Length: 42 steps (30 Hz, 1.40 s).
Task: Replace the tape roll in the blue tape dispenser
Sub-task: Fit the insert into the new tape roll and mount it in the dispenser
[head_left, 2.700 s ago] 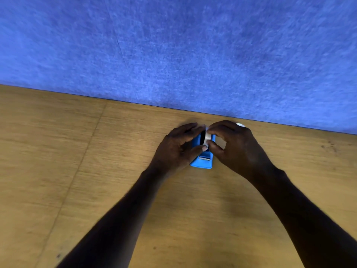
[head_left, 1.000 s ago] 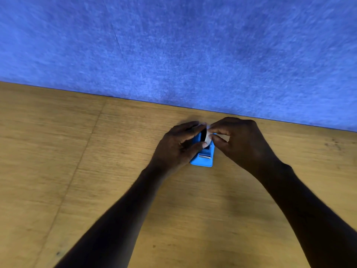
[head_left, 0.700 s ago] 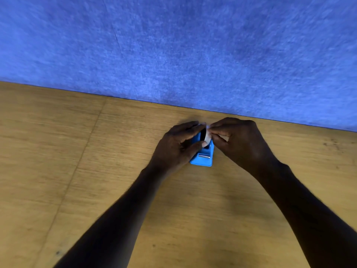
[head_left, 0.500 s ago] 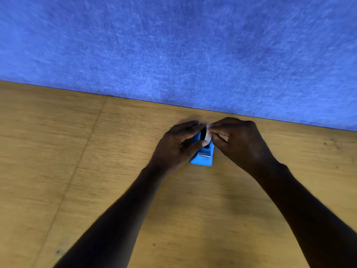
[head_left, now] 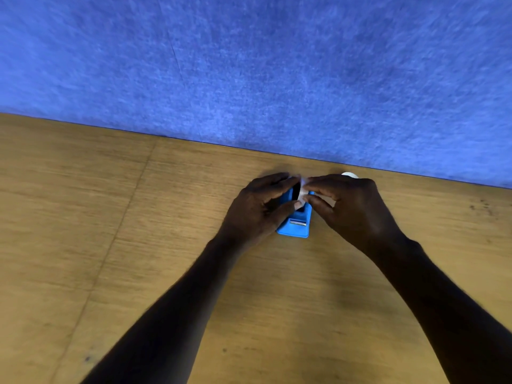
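Observation:
The blue tape dispenser (head_left: 295, 228) stands on the wooden table (head_left: 138, 245) with its metal cutter end toward me. My left hand (head_left: 257, 212) grips its left side, thumb and fingers wrapped around the body. My right hand (head_left: 352, 212) pinches a whitish tape roll (head_left: 302, 191) at the top of the dispenser, over the dark slot. How deep the roll sits in the slot is hidden by my fingers.
A small white round object (head_left: 349, 175) pokes out behind my right hand, near the table's far edge. A blue felt wall (head_left: 249, 65) rises right behind the table. A seam (head_left: 122, 217) runs across the wood to the left.
My right hand has shifted slightly, so the white object behind it shows again. Both hands stay at the dispenser with the roll between the fingertips.

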Each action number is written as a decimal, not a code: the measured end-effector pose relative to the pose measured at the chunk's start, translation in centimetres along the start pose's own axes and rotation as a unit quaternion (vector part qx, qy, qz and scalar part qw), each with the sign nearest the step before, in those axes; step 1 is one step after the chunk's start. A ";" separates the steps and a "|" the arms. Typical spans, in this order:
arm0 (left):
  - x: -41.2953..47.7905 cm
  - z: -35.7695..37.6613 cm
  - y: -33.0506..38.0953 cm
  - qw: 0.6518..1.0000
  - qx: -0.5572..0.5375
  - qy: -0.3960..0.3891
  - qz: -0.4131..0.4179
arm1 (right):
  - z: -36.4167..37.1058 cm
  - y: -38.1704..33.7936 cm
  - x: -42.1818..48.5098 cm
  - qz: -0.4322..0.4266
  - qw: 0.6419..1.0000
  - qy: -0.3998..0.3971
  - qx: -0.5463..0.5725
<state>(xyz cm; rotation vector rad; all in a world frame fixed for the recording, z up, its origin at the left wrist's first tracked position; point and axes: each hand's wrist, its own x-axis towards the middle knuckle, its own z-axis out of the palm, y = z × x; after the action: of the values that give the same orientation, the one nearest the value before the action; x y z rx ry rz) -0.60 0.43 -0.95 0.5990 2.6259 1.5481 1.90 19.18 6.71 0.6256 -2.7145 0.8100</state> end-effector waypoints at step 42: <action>-0.1 -0.2 0.7 1.000 0.012 0.012 0.003 | 0.1 0.4 1.4 0.103 0.994 -0.003 0.029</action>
<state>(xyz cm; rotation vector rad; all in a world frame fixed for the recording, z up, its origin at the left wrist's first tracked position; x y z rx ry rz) -0.32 0.53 -0.27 0.5958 2.6653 1.5377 0.46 18.95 6.96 0.3642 -2.8028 0.9386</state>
